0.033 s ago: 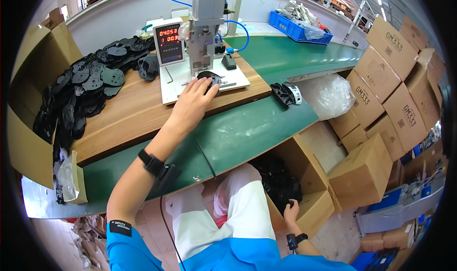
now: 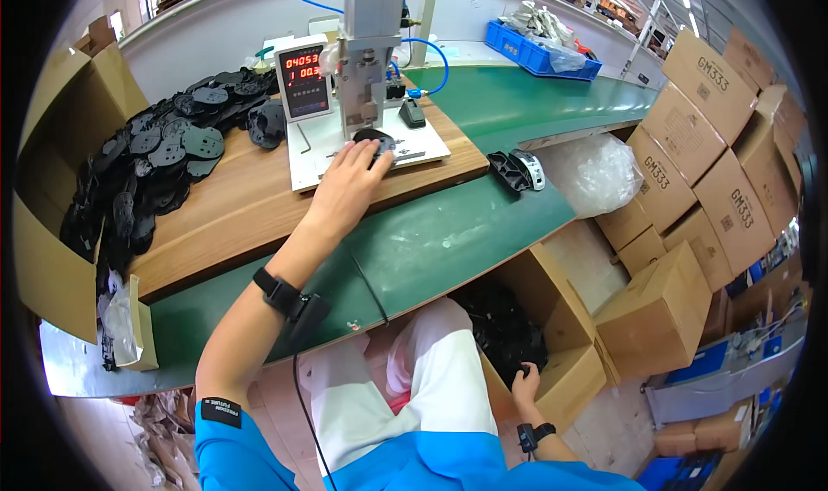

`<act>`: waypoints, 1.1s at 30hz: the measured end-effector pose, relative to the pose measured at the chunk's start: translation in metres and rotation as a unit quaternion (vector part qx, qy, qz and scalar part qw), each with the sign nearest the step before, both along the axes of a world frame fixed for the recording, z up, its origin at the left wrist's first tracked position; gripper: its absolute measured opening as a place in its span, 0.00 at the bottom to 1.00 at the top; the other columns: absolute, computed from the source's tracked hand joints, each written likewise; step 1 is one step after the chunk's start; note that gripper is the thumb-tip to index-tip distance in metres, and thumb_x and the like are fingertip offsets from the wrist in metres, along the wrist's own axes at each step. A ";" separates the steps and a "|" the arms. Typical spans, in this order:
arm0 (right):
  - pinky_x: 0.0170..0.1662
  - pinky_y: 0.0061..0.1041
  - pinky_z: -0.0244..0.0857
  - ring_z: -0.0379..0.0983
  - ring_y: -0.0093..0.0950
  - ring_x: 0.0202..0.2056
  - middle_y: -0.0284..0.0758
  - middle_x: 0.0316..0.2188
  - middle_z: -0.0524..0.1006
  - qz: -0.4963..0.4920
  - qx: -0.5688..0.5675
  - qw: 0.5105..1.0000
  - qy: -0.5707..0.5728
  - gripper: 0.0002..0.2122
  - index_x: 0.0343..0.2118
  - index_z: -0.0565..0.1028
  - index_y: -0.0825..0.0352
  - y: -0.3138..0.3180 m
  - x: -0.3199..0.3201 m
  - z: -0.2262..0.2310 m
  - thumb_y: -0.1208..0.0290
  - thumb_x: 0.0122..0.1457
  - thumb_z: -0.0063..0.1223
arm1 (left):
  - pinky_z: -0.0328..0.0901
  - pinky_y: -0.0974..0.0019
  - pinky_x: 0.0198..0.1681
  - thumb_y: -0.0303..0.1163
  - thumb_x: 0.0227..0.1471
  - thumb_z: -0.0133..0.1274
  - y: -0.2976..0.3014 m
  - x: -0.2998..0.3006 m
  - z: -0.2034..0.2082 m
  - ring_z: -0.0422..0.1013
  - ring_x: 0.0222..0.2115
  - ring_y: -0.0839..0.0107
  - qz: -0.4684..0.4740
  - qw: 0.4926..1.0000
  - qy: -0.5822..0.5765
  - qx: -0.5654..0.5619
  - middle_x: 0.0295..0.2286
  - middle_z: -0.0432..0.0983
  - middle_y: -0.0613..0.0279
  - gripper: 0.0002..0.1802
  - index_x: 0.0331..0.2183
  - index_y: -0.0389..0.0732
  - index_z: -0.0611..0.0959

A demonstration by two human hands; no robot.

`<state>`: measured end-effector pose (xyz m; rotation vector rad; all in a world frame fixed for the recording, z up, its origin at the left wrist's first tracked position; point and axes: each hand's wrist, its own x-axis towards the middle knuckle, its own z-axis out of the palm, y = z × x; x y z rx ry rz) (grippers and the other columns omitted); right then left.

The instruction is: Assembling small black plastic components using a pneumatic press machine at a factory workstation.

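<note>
My left hand (image 2: 349,185) reaches onto the white base (image 2: 312,165) of a small metal press (image 2: 363,68). Its fingers and thumb hold a black oval plastic part (image 2: 373,135) below the press head, hiding the part's near side. Low on the right, my right hand (image 2: 525,387) is at the edge of an open carton (image 2: 565,374) holding black plastic parts (image 2: 504,327). Its fingers are bent around a dark piece, mostly hidden by the hand. A counter with a red display (image 2: 304,77) stands at the press's left.
Black oval plates (image 2: 177,141) lie heaped on the wooden board (image 2: 216,219) at left. On the green bench (image 2: 448,241) rest a black and silver part (image 2: 517,171) and a clear plastic bag (image 2: 595,176). A blue crate (image 2: 543,53) sits behind; stacked cartons (image 2: 690,146) stand right.
The view has shifted very slightly. Both hands keep their places, the left at the press and the right at the carton.
</note>
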<state>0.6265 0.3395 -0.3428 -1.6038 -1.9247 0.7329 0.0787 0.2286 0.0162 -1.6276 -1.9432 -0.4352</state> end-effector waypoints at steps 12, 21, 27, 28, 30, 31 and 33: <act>0.58 0.43 0.66 0.74 0.51 0.51 0.51 0.45 0.79 0.024 -0.017 0.999 -0.037 0.15 0.47 0.76 0.69 -0.010 0.000 -0.032 0.74 0.55 0.55 | 0.66 0.49 0.63 0.22 0.58 0.51 0.016 -0.006 0.004 0.71 0.58 0.45 0.031 0.997 -0.066 0.013 0.56 0.74 0.39 0.23 0.56 0.36 0.76; 0.66 0.45 0.59 0.67 0.53 0.60 0.56 0.56 0.74 0.006 -0.111 0.993 -0.039 0.26 0.59 0.70 0.72 0.002 -0.006 -0.034 0.70 0.56 0.56 | 0.68 0.48 0.59 0.22 0.57 0.52 0.015 -0.007 -0.001 0.72 0.56 0.44 0.038 0.999 0.000 -0.017 0.54 0.75 0.40 0.22 0.54 0.35 0.75; 0.67 0.43 0.60 0.68 0.54 0.61 0.58 0.59 0.73 0.065 -0.059 0.991 -0.100 0.33 0.65 0.66 0.73 0.013 -0.002 -0.033 0.67 0.55 0.57 | 0.67 0.50 0.61 0.20 0.53 0.55 0.014 -0.006 -0.002 0.70 0.57 0.45 0.019 0.999 -0.049 0.010 0.54 0.76 0.40 0.27 0.55 0.32 0.73; 0.69 0.42 0.57 0.64 0.53 0.64 0.58 0.61 0.70 0.088 -0.121 0.985 -0.091 0.36 0.66 0.63 0.74 0.013 -0.003 -0.032 0.66 0.54 0.57 | 0.67 0.51 0.61 0.20 0.52 0.55 0.012 -0.005 -0.001 0.70 0.56 0.46 0.015 0.999 -0.047 0.016 0.54 0.76 0.40 0.27 0.55 0.31 0.73; 0.71 0.41 0.53 0.60 0.53 0.68 0.59 0.64 0.67 0.112 -0.176 0.975 -0.079 0.38 0.68 0.61 0.75 0.016 -0.009 -0.029 0.65 0.54 0.57 | 0.68 0.52 0.60 0.18 0.51 0.53 0.011 -0.005 0.000 0.69 0.55 0.47 0.009 0.998 -0.054 0.021 0.53 0.76 0.40 0.27 0.55 0.29 0.73; 0.72 0.40 0.53 0.59 0.52 0.68 0.58 0.65 0.66 0.105 -0.200 0.970 -0.089 0.39 0.68 0.60 0.76 0.016 -0.011 -0.028 0.64 0.54 0.57 | 0.67 0.53 0.61 0.18 0.51 0.53 0.012 -0.004 -0.002 0.69 0.54 0.49 0.018 0.998 -0.050 0.027 0.53 0.76 0.42 0.26 0.54 0.30 0.74; 0.73 0.40 0.51 0.57 0.51 0.70 0.57 0.68 0.62 0.085 -0.242 0.961 -0.103 0.42 0.70 0.56 0.74 0.018 -0.015 -0.026 0.60 0.54 0.57 | 0.66 0.55 0.60 0.17 0.49 0.53 0.014 -0.004 -0.005 0.69 0.53 0.52 0.033 0.998 -0.030 0.036 0.53 0.77 0.45 0.26 0.53 0.30 0.76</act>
